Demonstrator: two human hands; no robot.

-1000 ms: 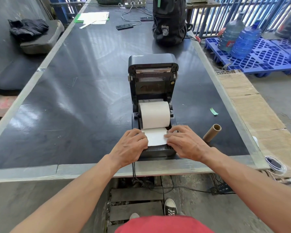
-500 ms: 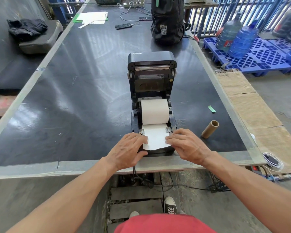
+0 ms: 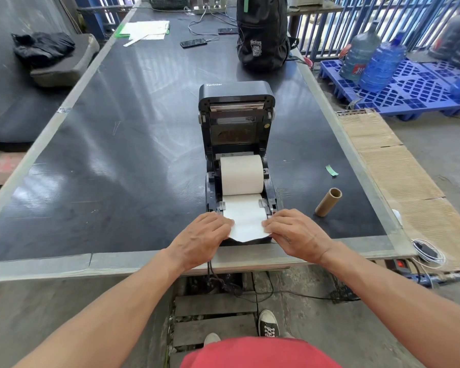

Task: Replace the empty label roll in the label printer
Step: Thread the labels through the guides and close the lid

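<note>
The black label printer (image 3: 235, 107) stands at the table's near edge with its lid raised. A full cream label roll (image 3: 241, 174) sits in its bay. The roll's white free end (image 3: 246, 221) runs forward between the guides and past the printer's front. My left hand (image 3: 201, 239) pinches the strip's left edge and my right hand (image 3: 296, 235) pinches its right edge. The empty cardboard core (image 3: 328, 202) lies on the table right of the printer.
A black backpack (image 3: 262, 33), a phone (image 3: 193, 43), cables and papers (image 3: 146, 29) lie at the table's far end. A green tape scrap (image 3: 331, 170) lies near the core. Cardboard sheets (image 3: 398, 171) and a blue pallet (image 3: 414, 88) with water jugs are on the right.
The white strip has been drawn further out toward me, and now overhangs the printer's front. Both hands have shifted slightly nearer while staying on its edges.
</note>
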